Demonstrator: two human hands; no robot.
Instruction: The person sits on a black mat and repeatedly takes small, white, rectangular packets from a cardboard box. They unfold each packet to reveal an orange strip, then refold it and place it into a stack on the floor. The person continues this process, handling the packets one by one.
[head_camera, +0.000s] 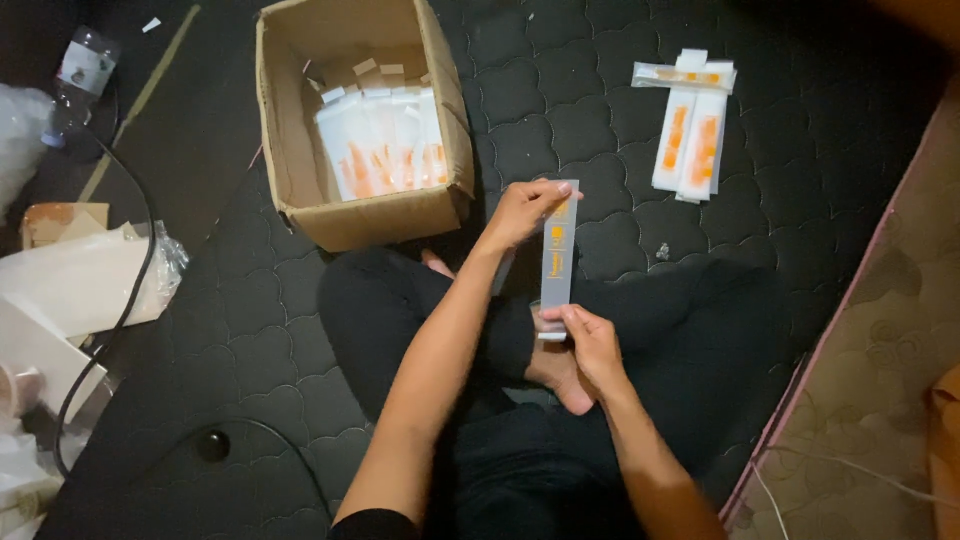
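I hold a long narrow clear packet (557, 258) with an orange mark upright between both hands above my crossed legs. My left hand (522, 211) pinches its top end. My right hand (588, 345) grips its bottom end. An open cardboard box (300, 150) stands ahead to the left, with several white and orange packets (385, 150) standing in a row inside. A small pile of the same packets (692, 130) lies on the dark quilted mat (590, 100) ahead to the right.
A plastic bottle (80, 80) lies at the far left. White paper and plastic wrap (80, 280) are heaped at the left edge, with a black cable (135, 270) across them. A patterned carpet (880, 350) borders the mat on the right.
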